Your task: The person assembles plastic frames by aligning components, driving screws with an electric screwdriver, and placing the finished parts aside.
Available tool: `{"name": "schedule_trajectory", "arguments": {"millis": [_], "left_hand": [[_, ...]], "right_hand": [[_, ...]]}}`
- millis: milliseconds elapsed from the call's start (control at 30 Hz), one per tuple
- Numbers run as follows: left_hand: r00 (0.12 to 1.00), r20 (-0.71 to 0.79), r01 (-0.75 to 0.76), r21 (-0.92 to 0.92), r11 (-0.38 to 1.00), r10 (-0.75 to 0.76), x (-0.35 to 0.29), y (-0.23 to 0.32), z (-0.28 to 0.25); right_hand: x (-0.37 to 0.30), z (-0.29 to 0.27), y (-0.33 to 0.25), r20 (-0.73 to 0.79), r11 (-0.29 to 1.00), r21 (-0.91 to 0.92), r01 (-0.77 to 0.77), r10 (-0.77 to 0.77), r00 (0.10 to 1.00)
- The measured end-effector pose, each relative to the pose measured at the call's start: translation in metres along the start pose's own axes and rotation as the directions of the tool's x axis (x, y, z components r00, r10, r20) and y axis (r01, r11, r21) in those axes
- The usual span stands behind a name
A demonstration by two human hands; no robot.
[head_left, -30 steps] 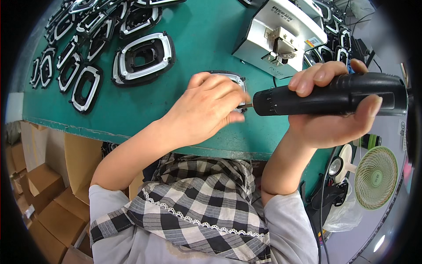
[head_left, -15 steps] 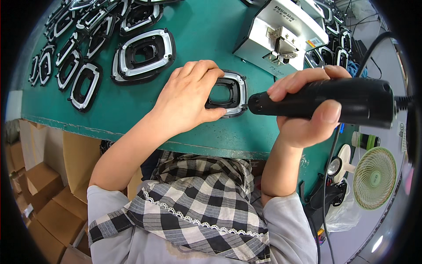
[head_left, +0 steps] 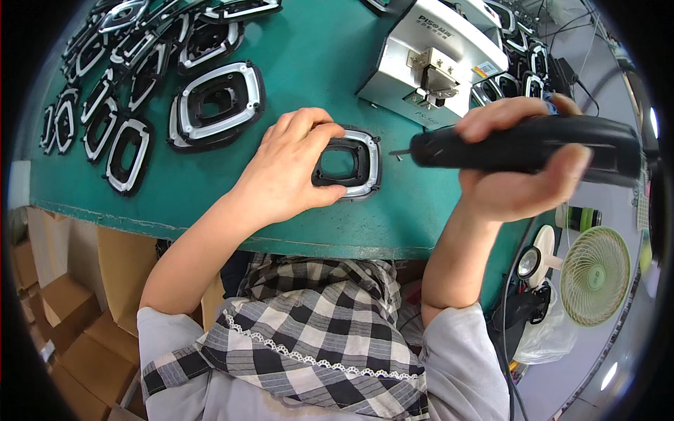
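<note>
My left hand (head_left: 284, 161) grips the left side of a rounded black and silver frame (head_left: 372, 165), which lies on the green table with an opening in its middle. Thumb and fingers press on its near and far edges. My right hand (head_left: 512, 161) is wrapped around a black electric screwdriver (head_left: 484, 146), held sideways with its thin bit pointing left. The bit's tip hangs just to the right of the frame, apart from it. A tiny piece, perhaps a screw, shows just below the bit; it is too small to be sure.
A silver box-shaped machine (head_left: 432, 63) stands beyond my right hand. Two stacked frames (head_left: 217, 98) lie left of my left hand, with rows of similar frames (head_left: 126, 156) further left. On the right are a green fan (head_left: 595, 277) and cables; cardboard boxes (head_left: 70, 302) stand lower left.
The screwdriver has moved right, its bit now away from the frame's right edge. The whole view has shifted slightly. My left hand keeps its hold on the frame.
</note>
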State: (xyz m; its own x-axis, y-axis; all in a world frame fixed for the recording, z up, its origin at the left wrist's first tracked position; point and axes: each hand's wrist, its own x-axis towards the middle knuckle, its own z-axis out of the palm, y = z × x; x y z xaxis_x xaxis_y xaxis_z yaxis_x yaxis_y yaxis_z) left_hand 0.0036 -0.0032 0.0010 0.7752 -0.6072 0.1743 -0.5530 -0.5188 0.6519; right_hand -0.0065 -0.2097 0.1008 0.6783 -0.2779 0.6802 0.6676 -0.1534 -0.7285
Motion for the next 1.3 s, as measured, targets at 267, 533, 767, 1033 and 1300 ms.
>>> {"name": "schedule_trajectory", "arguments": {"millis": [267,533,767,1033,1300], "left_hand": [[0.999,0.018,0.031,-0.029,0.999,-0.030,-0.001,0.003,-0.005],[1.000,-0.001,0.025,-0.012,1.000,-0.025,-0.002,0.002,-0.004],[0.999,-0.007,0.034,0.079,0.996,-0.033,-0.004,0.005,-0.005],[0.999,-0.014,0.032,0.034,0.999,-0.031,-0.005,0.004,-0.004],[0.999,-0.003,0.036,0.011,0.999,-0.036,-0.004,0.003,-0.005]], "right_hand": [[0.058,-0.007,0.004,-0.064,0.954,-0.189,0.235,-0.251,0.966],[0.049,0.000,0.003,0.008,0.988,-0.128,0.082,-0.082,0.997],[0.007,0.011,0.011,0.021,0.997,-0.032,-0.076,0.076,0.997],[-0.004,0.027,0.019,0.120,0.990,-0.140,-0.005,0.021,0.993],[-0.012,0.036,0.026,0.120,0.982,0.188,-0.020,-0.003,0.993]]}}
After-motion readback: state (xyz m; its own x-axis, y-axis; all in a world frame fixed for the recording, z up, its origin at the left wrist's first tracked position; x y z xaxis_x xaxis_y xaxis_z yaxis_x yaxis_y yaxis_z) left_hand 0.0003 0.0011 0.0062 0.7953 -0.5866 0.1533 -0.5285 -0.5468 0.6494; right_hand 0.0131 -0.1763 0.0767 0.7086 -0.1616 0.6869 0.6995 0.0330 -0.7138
